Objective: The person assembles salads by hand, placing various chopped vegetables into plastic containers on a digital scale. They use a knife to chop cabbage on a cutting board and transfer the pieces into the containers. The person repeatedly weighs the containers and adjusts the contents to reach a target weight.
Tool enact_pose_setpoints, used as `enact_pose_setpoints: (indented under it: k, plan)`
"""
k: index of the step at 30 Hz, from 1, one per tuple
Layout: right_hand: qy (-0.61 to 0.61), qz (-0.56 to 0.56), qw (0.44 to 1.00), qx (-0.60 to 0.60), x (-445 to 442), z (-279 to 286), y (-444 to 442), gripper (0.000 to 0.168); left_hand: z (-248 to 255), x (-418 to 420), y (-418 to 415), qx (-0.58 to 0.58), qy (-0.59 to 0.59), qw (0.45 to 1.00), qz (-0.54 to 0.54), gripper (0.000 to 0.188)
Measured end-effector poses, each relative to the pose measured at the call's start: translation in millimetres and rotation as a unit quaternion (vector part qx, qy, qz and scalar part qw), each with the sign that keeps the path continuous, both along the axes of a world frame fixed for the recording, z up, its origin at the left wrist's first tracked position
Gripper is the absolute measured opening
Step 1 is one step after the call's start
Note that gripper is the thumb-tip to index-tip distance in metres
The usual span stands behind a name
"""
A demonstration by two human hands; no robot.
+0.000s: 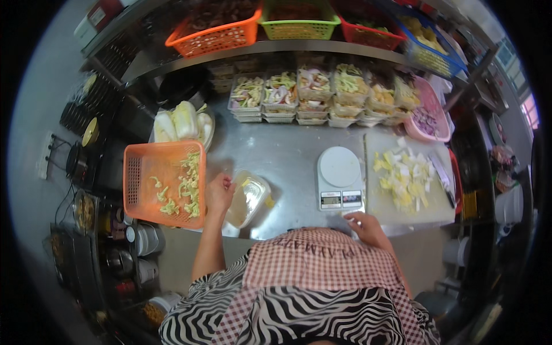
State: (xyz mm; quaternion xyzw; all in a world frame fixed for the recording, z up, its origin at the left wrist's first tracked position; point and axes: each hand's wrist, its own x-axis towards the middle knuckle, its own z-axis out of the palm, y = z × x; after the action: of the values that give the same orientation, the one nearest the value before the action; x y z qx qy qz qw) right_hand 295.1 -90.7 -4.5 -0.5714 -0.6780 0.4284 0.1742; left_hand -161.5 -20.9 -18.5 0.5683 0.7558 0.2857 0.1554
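Note:
My left hand (221,189) is over the steel table, between an orange plastic basket (164,148) and a clear plastic container (248,200). Its fingers are curled near the container's rim; whether they hold anything cannot be told. Cauliflower florets (188,183) lie in the basket. My right hand (363,225) rests at the table's front edge, fingers loosely apart and holding nothing visible, just below a white digital kitchen scale (340,168) with a bare round plate. Right of the scale, chopped cabbage (407,177) and a knife (440,174) lie on a white cutting board (379,142).
Stacked plastic containers of cut vegetables (280,92) line the table's back. Whole Chinese cabbages (183,123) stand behind the orange basket. A pink basket (440,133) with chopped purple onion is at the back right. Colored baskets (299,29) sit on the overhead shelf.

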Motion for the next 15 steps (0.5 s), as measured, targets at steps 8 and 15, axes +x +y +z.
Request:
enact_pose_setpoints:
  k: [8,15]
  plan:
    - [0.002,0.01,1.0,0.026,-4,12,4,0.023,19,9,6,0.118,-0.077,0.99,-0.008,0.02]
    - [-0.02,-0.068,0.99,0.123,16,-28,9,0.023,43,75,20,0.101,-0.244,0.959,-0.107,0.012]
